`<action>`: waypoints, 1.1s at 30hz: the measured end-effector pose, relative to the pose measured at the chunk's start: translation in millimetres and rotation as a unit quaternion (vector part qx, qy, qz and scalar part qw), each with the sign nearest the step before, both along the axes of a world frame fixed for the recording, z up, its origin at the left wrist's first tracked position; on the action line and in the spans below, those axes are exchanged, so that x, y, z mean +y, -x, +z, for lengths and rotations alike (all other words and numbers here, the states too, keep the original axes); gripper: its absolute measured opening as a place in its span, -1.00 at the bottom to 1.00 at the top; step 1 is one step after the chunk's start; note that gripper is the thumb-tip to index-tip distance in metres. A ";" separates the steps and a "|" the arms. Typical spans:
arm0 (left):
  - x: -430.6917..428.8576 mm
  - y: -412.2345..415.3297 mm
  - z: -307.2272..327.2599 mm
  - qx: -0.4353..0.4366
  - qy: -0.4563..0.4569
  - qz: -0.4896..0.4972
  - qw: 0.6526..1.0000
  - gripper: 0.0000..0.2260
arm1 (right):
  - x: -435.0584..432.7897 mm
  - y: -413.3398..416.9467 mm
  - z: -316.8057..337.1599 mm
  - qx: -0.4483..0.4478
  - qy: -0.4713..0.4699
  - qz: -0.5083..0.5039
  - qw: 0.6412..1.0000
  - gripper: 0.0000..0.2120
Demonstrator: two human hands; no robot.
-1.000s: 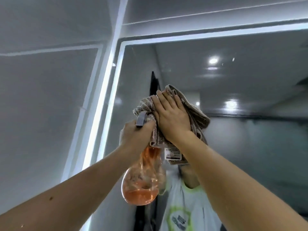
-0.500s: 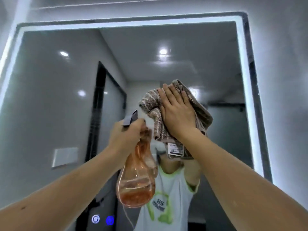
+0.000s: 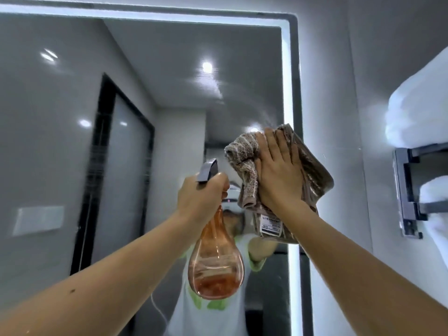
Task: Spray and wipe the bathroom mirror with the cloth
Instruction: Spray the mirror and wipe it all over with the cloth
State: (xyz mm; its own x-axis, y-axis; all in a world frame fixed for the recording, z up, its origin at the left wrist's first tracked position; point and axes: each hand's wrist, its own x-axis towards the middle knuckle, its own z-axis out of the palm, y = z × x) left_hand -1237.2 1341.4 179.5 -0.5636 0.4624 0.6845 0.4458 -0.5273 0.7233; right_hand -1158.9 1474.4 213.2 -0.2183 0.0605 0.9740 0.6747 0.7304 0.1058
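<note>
The bathroom mirror (image 3: pixel 169 93), framed by a lit white strip, fills most of the view. My right hand (image 3: pixel 278 170) lies flat on a crumpled brown patterned cloth (image 3: pixel 244 151) and presses it against the glass near the mirror's right edge. A white care label hangs from the cloth's lower part. My left hand (image 3: pixel 201 200) is wrapped around the neck of an orange see-through spray bottle (image 3: pixel 215 267) with a grey trigger head, held up just left of the cloth. Orange liquid sits in the bottle's bottom.
On the wall to the right of the mirror, a dark metal rack (image 3: pixel 409 190) carries folded white towels (image 3: pixel 421 112). The mirror reflects a dark-framed door, ceiling lights, a white wall plate and a person in a white and green shirt.
My right hand and the cloth have slid across the glass from the upper left corner to the right edge. My left hand with the bottle followed, and my view turned right.
</note>
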 end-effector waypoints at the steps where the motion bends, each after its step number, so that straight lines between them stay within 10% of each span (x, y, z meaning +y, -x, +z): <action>1: 0.1 2.3 -0.3 0.004 -0.001 0.001 1.000 -0.87 | -3.5 2.7 -1.5 0.011 0.010 0.004 1.000 -0.37; 33: -379.7 437.9 -85.1 0.054 -0.020 0.370 0.927 -0.71 | -400.2 523.2 -30.8 -0.070 -0.137 0.158 0.975 -0.51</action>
